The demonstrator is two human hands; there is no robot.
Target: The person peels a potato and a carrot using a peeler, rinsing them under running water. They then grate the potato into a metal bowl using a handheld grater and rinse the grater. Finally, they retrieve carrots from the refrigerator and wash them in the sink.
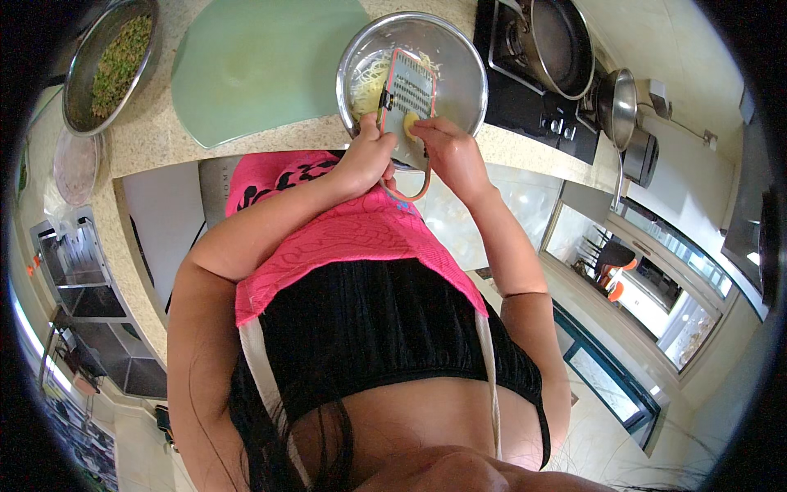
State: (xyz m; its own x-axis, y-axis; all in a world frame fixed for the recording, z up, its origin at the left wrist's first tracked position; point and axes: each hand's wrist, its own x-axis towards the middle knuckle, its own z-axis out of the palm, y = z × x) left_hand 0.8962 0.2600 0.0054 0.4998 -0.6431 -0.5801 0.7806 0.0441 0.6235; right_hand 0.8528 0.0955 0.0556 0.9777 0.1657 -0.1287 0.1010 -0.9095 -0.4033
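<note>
My left hand (372, 151) grips the lower left edge of a flat metal grater (413, 86) with a red rim and a looped handle (413, 195). The grater leans at a slant over a stainless steel mixing bowl (464, 92). Between the fingertips of my right hand (454, 146) is a small yellowish piece of food (411, 125), pressed against the smooth lower part of the grater's face. Pale yellow shreds (369, 86) lie in the bowl, mostly to the left of the grater. The grater hides the middle of the bowl.
A green cutting board (264, 67) lies left of the bowl. Farther left stands a metal bowl (74, 104) of chopped green-brown food (123, 64). On the right, a gas cooktop (522, 104) carries a large pan (562, 46), with a smaller long-handled pan (618, 107) beside it.
</note>
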